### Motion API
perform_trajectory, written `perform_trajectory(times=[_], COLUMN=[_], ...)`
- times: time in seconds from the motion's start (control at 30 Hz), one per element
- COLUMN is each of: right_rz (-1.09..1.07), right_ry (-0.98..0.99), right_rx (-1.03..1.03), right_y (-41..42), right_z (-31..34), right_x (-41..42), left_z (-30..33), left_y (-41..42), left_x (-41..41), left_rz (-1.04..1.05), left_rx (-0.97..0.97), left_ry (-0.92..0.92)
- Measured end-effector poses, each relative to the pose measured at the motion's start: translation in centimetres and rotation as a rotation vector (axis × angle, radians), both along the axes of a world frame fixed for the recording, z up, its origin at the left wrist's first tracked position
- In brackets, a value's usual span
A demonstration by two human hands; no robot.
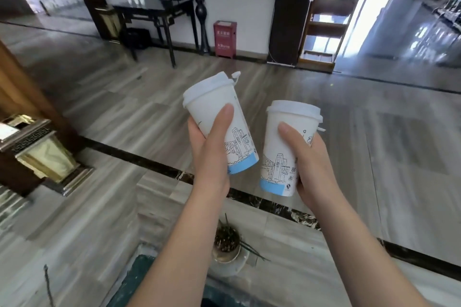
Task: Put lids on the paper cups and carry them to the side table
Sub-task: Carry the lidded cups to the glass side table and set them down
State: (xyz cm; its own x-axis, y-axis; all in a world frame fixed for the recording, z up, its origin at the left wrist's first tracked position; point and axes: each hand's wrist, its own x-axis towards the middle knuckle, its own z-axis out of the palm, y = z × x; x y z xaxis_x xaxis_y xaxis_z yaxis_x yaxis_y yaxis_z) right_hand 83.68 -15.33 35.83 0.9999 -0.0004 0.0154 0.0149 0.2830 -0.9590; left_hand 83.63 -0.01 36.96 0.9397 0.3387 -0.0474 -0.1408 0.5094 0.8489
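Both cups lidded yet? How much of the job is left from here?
Done: both cups wear lids, the left cup and the right cup. In hand: the left hand grips one and the right hand the other, above open floor. Left: carrying them to the dark side table by the far wall, where pale cup-like shapes already stand, too blurred to confirm.

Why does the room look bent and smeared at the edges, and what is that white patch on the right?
Head view: the wide lens bows the floor lines; the edges smear with motion blur, while the left hand and right hand, each holding a lidded paper cup, stay fairly sharp; daylight through the doorway blows out and glares off the polished floor.
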Motion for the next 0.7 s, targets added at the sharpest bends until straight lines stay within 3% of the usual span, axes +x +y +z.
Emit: perform_trajectory(times=[0.37, 0.57, 0.7], right_rz=[-0.145, -0.332, -0.316], right_ry=[-0.075, -0.044, -0.056], right_rx=[-0.074, -0.034, 0.016], right_y=[2.9, 12.6, 20.2], right_z=[0.9, 1.2, 3.1], right_x=[17.2, 31.9, 42.1], left_z=[-1.0, 0.7, 2.4], left_y=[2.3, 13.5, 23.6], left_x=[21.5, 37.0, 45.5], left_rz=[-0.161, -0.345, -0.324], left_rx=[-0.012, 0.188, 0.271], left_ry=[-0.042, -0.152, -0.143])
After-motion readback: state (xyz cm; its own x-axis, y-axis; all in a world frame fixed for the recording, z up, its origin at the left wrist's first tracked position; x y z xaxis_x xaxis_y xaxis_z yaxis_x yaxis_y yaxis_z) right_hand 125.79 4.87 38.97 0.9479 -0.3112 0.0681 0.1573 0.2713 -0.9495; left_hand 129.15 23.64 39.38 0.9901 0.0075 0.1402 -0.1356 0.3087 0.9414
